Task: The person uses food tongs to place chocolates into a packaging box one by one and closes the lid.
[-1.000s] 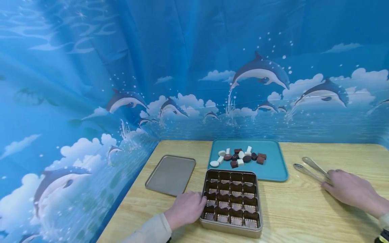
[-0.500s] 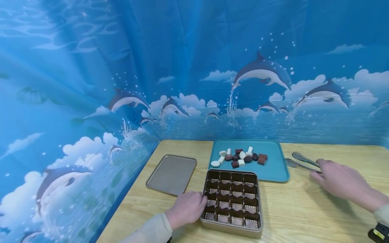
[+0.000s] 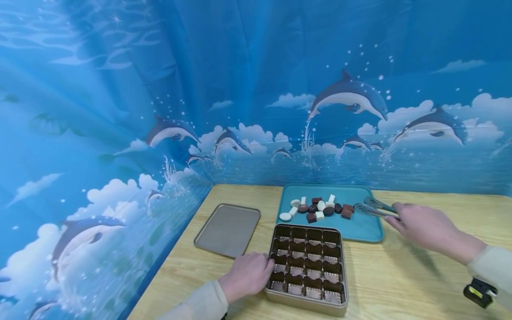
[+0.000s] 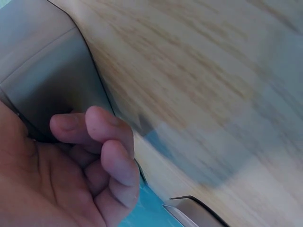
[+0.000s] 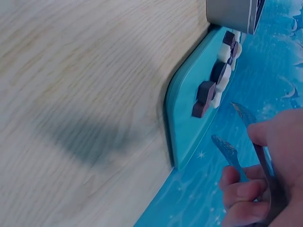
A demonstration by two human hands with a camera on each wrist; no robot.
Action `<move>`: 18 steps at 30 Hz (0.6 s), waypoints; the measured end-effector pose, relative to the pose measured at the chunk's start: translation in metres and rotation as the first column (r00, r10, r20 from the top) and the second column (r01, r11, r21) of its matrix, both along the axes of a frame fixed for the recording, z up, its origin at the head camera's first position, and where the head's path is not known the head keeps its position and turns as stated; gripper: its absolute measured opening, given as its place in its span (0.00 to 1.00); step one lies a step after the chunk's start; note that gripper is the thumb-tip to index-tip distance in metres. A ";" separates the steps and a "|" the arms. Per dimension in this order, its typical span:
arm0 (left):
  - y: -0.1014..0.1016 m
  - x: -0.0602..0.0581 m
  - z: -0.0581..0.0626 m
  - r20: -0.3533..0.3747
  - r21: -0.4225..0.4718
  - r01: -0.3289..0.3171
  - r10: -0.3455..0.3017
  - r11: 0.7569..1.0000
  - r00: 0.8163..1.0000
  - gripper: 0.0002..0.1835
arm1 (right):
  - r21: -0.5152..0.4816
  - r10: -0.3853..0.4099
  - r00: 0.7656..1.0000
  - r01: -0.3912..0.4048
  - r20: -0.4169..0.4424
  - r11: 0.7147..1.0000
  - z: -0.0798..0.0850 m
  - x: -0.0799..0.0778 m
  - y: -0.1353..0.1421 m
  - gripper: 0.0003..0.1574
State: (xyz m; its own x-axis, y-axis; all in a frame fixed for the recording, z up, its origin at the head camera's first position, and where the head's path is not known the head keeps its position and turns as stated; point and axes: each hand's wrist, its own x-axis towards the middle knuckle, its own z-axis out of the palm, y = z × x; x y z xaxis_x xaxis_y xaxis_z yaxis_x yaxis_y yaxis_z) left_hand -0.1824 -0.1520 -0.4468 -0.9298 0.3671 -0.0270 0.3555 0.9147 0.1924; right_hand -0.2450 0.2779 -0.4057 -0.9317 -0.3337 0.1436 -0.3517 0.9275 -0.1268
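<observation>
My right hand (image 3: 424, 224) grips metal serving tongs (image 3: 374, 206), whose spread tips hang over the right part of the teal tray (image 3: 368, 231). On that tray lie several white and brown chocolates (image 3: 328, 211); the tongs' tips are close to the brown square ones at the right end, with nothing between them. My left hand (image 3: 248, 273) holds the left edge of a square bronze tin (image 3: 306, 304), its fingers curled beside the outer wall in the left wrist view. Inside the tin is a brown divided insert (image 3: 314, 258) with bare compartments.
A flat bronze lid (image 3: 228, 229) lies on the wooden table (image 3: 420, 298) left of the tin. The tin stands just in front of the tray. Behind the table hangs a blue dolphin-print curtain (image 3: 248, 111).
My right hand has lifted the tongs off the table and brought them left, over the tray's right side. My left hand stays at the tin's edge.
</observation>
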 end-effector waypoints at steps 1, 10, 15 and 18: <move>0.000 0.000 0.000 -0.005 -0.006 -0.001 0.001 1.000 1.000 0.25 | -0.003 0.010 1.000 -0.010 -0.001 1.000 -0.001 -0.001 -0.003 0.16; 0.000 0.001 0.001 -0.020 -0.021 0.008 -0.008 1.000 1.000 0.24 | -0.017 0.067 0.998 -0.067 -0.001 0.998 -0.002 -0.006 -0.025 0.12; 0.000 0.000 0.000 -0.012 -0.003 0.004 -0.004 1.000 1.000 0.24 | -0.027 0.089 0.996 -0.089 -0.012 0.996 -0.003 -0.010 -0.030 0.11; 0.000 0.000 0.001 -0.010 -0.005 0.002 -0.002 1.000 1.000 0.25 | -0.021 0.105 0.994 -0.105 -0.021 0.994 -0.003 -0.012 -0.032 0.11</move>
